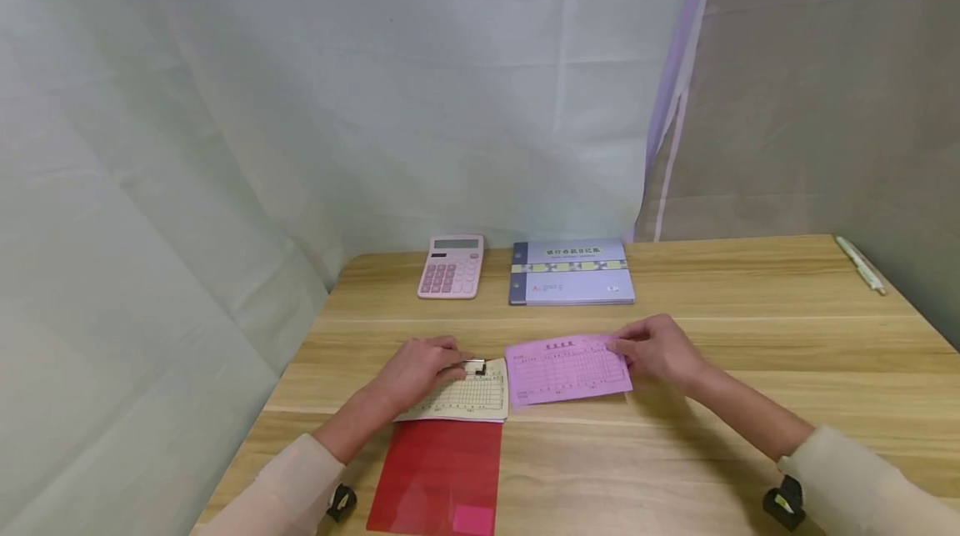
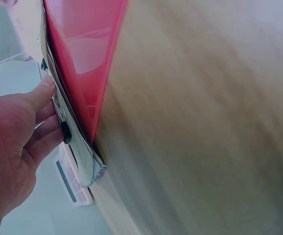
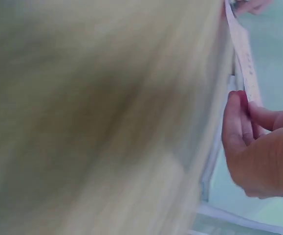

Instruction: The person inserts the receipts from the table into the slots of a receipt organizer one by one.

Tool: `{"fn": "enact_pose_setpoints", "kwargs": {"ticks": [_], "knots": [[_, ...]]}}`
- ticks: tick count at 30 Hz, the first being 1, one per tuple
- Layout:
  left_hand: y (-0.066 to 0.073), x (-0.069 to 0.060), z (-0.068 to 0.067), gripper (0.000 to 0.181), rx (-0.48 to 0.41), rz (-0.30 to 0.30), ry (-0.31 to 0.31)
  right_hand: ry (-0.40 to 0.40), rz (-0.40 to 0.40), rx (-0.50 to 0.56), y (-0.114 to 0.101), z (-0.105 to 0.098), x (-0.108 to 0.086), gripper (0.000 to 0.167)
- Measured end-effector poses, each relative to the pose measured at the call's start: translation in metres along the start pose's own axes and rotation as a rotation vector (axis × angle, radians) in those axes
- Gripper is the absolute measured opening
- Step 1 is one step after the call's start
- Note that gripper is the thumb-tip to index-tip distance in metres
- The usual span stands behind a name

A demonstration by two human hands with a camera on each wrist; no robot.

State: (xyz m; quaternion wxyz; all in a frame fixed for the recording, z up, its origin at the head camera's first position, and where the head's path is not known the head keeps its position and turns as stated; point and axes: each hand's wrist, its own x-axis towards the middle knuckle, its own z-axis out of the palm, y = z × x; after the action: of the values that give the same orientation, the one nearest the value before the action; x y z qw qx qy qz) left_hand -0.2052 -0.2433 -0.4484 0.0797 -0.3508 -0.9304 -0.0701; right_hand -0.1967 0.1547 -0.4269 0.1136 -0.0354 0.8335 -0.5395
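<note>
A pink printed form sheet [image 1: 568, 369] is held off to the right of a stack of cream forms [image 1: 474, 398]. My right hand [image 1: 660, 353] pinches its right end between thumb and fingers; the right wrist view shows that same sheet [image 3: 246, 58] edge-on. The cream stack lies on the upper part of a red translucent clip folder [image 1: 442, 469]. At the top of the stack my left hand [image 1: 422, 371] holds the metal clip [image 1: 474, 362] with black ends. In the left wrist view the thumb and fingers grip this clip [image 2: 58, 107] from both sides.
A pink calculator [image 1: 452, 267] lies at the back of the wooden table [image 1: 720, 303]. Beside it is a blue-and-white account book [image 1: 572, 272]. A pen [image 1: 859, 264] rests near the far right edge. Pale cloth [image 1: 450, 86] hangs behind the table.
</note>
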Motion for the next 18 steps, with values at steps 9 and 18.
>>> {"fn": "enact_pose_setpoints", "kwargs": {"ticks": [9,18], "knots": [[-0.002,0.0,0.001,0.022,0.036,0.042,0.026,-0.091,-0.028,0.201,-0.029,0.018,0.017,0.028],[-0.005,0.002,0.001,0.02,-0.013,0.016,0.011,-0.215,0.016,0.23,-0.041,0.077,0.019,0.019]]}}
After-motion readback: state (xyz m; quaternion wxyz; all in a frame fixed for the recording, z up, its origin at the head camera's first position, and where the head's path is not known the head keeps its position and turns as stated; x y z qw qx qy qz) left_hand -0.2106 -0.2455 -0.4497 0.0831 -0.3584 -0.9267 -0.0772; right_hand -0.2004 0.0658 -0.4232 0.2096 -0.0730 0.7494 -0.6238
